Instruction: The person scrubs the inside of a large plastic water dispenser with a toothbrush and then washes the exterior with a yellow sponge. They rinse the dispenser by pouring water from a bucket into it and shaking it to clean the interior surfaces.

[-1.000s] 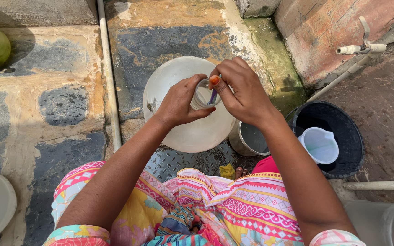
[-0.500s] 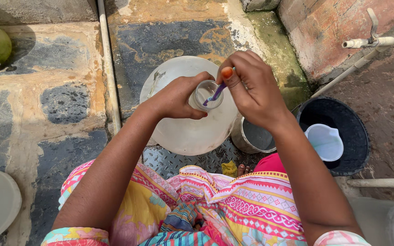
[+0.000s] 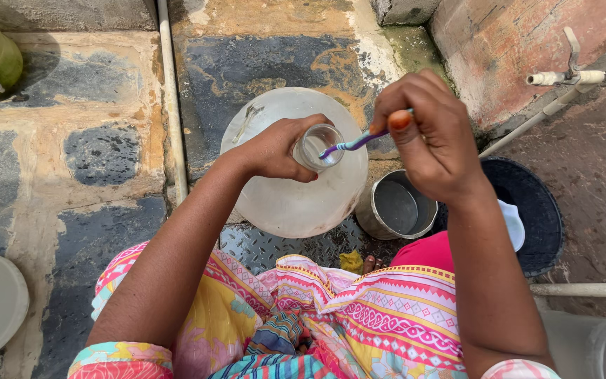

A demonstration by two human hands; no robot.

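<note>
At frame centre, the left hand (image 3: 275, 149) wraps a small clear glass (image 3: 318, 146), hiding its base. The right hand (image 3: 426, 137) pinches a toothbrush (image 3: 353, 143), its bristles inside the glass, handle end hidden. Below sits a pale basin (image 3: 296, 203); right, an empty steel pot (image 3: 394, 206).

You see a patchy stone floor (image 3: 71, 182) in daylight, a pipe (image 3: 170, 105) running far to near, and a brick wall (image 3: 499, 42) far right.

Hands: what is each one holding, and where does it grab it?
The left hand grips the neck of the big translucent bottle, just below its mouth. The right hand pinches the handle end of the toothbrush.
</note>
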